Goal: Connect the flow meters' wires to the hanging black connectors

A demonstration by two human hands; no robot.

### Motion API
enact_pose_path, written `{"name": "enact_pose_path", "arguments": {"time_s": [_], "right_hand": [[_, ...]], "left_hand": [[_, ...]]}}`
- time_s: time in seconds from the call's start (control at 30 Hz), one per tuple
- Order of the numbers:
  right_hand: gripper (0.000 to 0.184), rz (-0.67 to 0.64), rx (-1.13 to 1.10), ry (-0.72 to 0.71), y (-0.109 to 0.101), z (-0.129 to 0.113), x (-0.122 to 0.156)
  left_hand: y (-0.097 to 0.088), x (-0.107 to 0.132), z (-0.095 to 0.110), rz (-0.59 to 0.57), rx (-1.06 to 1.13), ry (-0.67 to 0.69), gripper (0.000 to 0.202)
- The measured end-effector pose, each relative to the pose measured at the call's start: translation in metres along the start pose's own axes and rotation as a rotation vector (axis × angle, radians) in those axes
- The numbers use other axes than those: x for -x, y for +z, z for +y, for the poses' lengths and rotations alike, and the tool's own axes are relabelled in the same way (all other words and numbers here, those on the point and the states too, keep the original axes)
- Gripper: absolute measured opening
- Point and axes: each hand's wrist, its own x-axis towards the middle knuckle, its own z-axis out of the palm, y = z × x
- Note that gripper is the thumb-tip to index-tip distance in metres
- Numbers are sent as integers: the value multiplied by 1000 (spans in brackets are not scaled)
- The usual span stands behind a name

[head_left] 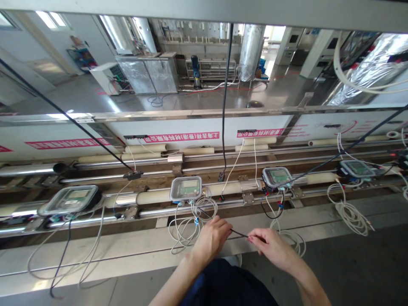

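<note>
My left hand point(212, 239) and my right hand point(270, 246) are close together over the bench's front ledge. Both pinch a thin black cable tie point(239, 233) stretched between their fingertips. The left hand sits by the white coiled wires point(188, 225) that hang from a meter with a clear cover point(186, 188). That meter is mounted on a cream pipe point(153, 197). Another meter point(277, 177) with red, blue and black wires sits just beyond my right hand.
More meters point(70, 199) point(357, 168) sit along the pipe line, each with loose white cable coils point(350, 214). Steel rails point(95, 165) run the bench's length. A black cable point(225, 102) hangs down in the middle. A mirrored panel point(191, 68) rises behind.
</note>
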Motion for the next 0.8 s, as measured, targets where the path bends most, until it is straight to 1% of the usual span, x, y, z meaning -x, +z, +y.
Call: {"name": "enact_pose_path", "arguments": {"time_s": [0.07, 0.13, 0.2, 0.27, 0.33, 0.43, 0.5, 0.57, 0.6, 0.67, 0.7, 0.73, 0.8], "right_hand": [[28, 33, 110, 37, -13, -4, 15], [27, 75, 152, 45, -23, -4, 24], [28, 115, 167, 15, -29, 0, 28], [30, 178, 201, -9, -30, 4, 28], [33, 270, 268, -15, -29, 8, 25], [36, 396, 363, -51, -25, 10, 20], [38, 449, 366, -107, -22, 9, 16], [40, 510, 303, -142, -19, 5, 11], [41, 560, 242, -136, -17, 3, 8], [41, 668, 63, -96, -13, -2, -1], [41, 697, -51, -81, -10, -6, -6], [41, 690, -173, -77, -6, -9, -12], [42, 570, -404, -101, 3, -18, -24]], "left_hand": [[-8, -7, 19, -36, 11, 81, 21], [-15, -12, 33, -48, 45, 106, 20], [-19, -15, 41, -51, 94, 107, 19], [-20, -18, 45, -42, 137, 109, 21], [-19, -20, 47, -18, 162, 99, 22], [-15, -20, 47, 27, 201, 38, 21], [-12, -19, 47, 59, 277, -22, 19], [-9, -17, 47, 100, 385, -121, 19], [-8, -16, 47, 124, 443, -191, 20], [-5, -16, 46, 176, 583, -340, 23], [-3, -16, 45, 199, 662, -400, 24], [-2, -16, 44, 215, 736, -441, 25], [2, -16, 43, 226, 845, -479, 27]]}}
